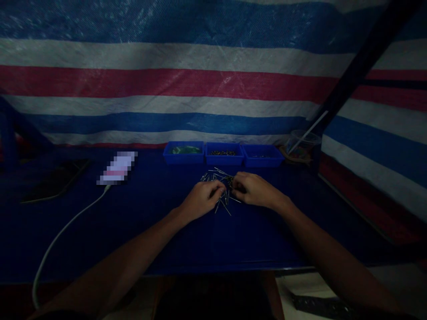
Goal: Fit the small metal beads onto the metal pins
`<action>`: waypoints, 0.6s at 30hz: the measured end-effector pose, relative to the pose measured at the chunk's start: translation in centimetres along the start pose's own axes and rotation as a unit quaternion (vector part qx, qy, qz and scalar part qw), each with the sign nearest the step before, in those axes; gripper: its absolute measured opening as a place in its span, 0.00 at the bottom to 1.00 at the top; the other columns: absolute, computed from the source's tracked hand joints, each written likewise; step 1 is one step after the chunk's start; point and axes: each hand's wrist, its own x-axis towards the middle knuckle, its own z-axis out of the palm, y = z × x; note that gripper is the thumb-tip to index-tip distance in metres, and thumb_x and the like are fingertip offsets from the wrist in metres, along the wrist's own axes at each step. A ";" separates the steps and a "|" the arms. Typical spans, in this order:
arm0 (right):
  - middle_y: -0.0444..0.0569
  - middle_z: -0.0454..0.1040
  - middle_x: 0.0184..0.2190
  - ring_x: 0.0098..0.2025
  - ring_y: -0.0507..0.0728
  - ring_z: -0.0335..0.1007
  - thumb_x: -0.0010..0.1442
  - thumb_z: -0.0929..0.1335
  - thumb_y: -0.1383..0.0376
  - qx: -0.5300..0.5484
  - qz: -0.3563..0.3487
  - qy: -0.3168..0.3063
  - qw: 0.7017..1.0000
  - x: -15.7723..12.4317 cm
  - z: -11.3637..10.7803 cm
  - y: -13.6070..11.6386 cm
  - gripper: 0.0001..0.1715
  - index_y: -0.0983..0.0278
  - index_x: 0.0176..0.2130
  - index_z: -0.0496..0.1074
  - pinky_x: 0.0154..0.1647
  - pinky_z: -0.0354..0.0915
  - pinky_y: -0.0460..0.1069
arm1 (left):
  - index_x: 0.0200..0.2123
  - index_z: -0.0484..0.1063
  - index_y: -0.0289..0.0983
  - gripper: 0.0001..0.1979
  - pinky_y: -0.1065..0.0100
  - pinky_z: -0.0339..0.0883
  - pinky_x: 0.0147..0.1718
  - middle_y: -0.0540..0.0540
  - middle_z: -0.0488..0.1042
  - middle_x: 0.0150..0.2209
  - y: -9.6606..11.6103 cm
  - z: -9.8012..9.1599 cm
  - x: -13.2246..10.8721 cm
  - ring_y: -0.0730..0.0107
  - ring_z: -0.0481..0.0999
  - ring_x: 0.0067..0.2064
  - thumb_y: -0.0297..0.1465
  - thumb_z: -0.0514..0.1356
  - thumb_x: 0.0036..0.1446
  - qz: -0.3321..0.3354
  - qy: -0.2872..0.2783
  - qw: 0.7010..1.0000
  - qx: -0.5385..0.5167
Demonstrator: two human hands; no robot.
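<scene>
On the blue table, thin metal pins [225,209] lie in a loose, crossed heap between my hands. My left hand [202,199] is at the heap's left side, thumb and forefinger pinched together; what they hold, if anything, is too small to see. Opposite it, my right hand [254,188] rests with curled fingers beside a small cluster of dark brass-coloured pieces [229,181]. Whatever its fingertips grip is hidden. The two hands are a short way apart.
Behind the heap stand three blue trays: one with a green bag [184,150], one with small brass-coloured parts [223,153], one with few thin pieces [262,155]. A clear tub [303,141] is far right. A lit phone [117,168] with a white cable [66,224] and a dark phone [56,180] lie left.
</scene>
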 end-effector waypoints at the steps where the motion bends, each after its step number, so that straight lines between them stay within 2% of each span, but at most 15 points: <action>1: 0.46 0.69 0.30 0.31 0.52 0.64 0.54 0.68 0.67 0.017 -0.003 0.024 1.000 0.1 -0.1 -0.1 0.04 0.63 0.32 0.67 0.31 0.58 0.47 | 0.36 0.73 0.36 0.10 0.74 0.58 0.23 0.52 0.72 0.24 0.0 0.1 0.0 0.76 0.67 0.23 0.32 0.52 0.60 -0.002 0.003 1.000 -0.007; 5: 0.46 0.68 0.30 0.32 0.52 0.64 0.58 0.66 0.65 0.068 -0.034 0.111 0.991 0.3 0.0 -1.1 0.04 0.64 0.33 0.66 0.33 0.60 0.47 | 0.41 0.71 0.35 0.11 0.72 0.64 0.27 0.48 0.76 0.31 0.2 0.3 -0.1 0.72 0.73 0.29 0.34 0.54 0.60 -0.009 0.027 0.998 -0.056; 9: 0.47 0.68 0.29 0.32 0.53 0.64 0.59 0.65 0.67 0.066 -0.035 0.155 0.985 0.5 0.8 -2.1 0.02 0.64 0.33 0.67 0.33 0.61 0.48 | 0.40 0.71 0.35 0.12 0.71 0.66 0.31 0.47 0.76 0.33 0.3 0.4 -0.1 0.70 0.74 0.32 0.35 0.52 0.62 -0.010 0.021 0.997 -0.078; 15: 0.46 0.68 0.27 0.31 0.53 0.64 0.57 0.68 0.64 0.012 -0.007 0.139 0.990 0.5 1.1 -2.8 0.08 0.63 0.29 0.64 0.33 0.60 0.49 | 0.35 0.72 0.35 0.14 0.72 0.62 0.28 0.50 0.73 0.27 0.3 0.2 0.0 0.73 0.70 0.28 0.35 0.50 0.62 -0.026 0.011 0.997 -0.075; 18: 0.48 0.70 0.32 0.34 0.54 0.66 0.56 0.69 0.62 0.038 -0.018 0.108 0.993 0.3 0.6 -2.9 0.12 0.65 0.39 0.66 0.34 0.62 0.49 | 0.32 0.72 0.35 0.13 0.72 0.61 0.27 0.51 0.72 0.26 0.0 -0.1 0.2 0.74 0.69 0.27 0.35 0.51 0.61 -0.043 0.014 0.995 -0.084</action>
